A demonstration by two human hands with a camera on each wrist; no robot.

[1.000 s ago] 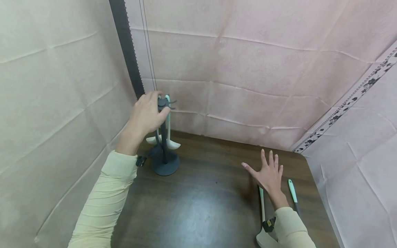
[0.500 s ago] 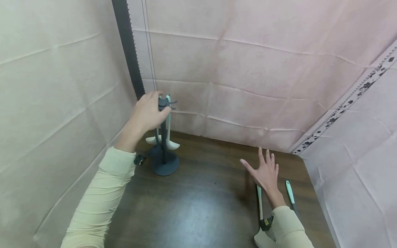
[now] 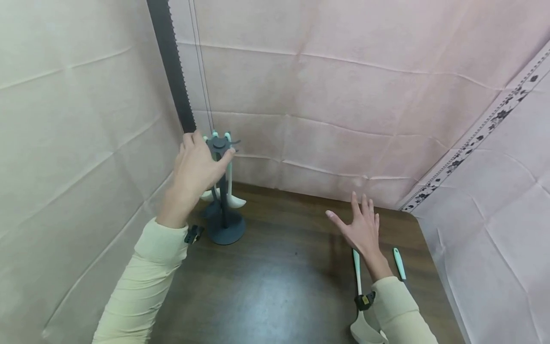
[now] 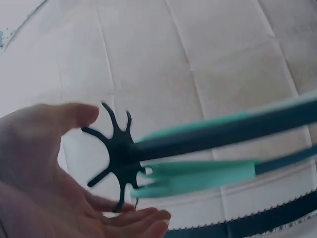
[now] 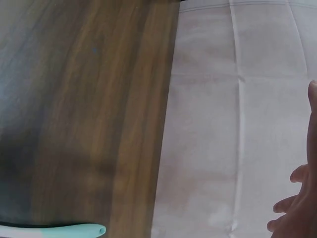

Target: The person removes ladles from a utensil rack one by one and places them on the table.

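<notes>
At the back left a dark grey utensil rack (image 3: 226, 229) stands upright, topped by a ring of curved hooks (image 4: 121, 153). Mint-handled utensils (image 4: 203, 176) hang from it, one with a white ladle-like bowl (image 3: 236, 201). My left hand (image 3: 191, 167) is at the rack's top, thumb and fingers spread around the hooks and not closed on anything. Over the right side of the table my right hand (image 3: 361, 229) hovers with fingers spread, holding nothing. Below it lies a utensil with a mint handle (image 3: 357, 265) and broad pale head (image 3: 365, 332), partly covered by the sleeve.
Another mint-handled utensil (image 3: 399, 263) lies right of the right forearm, its lower part hidden by the sleeve. Pale creased cloth walls (image 3: 292, 95) enclose the brown wooden table (image 3: 275, 267) at the back and sides.
My left hand has drawn slightly left from the rack's top, uncovering more hooks and handle ends. The right hand has shifted a little up and left, still spread.
</notes>
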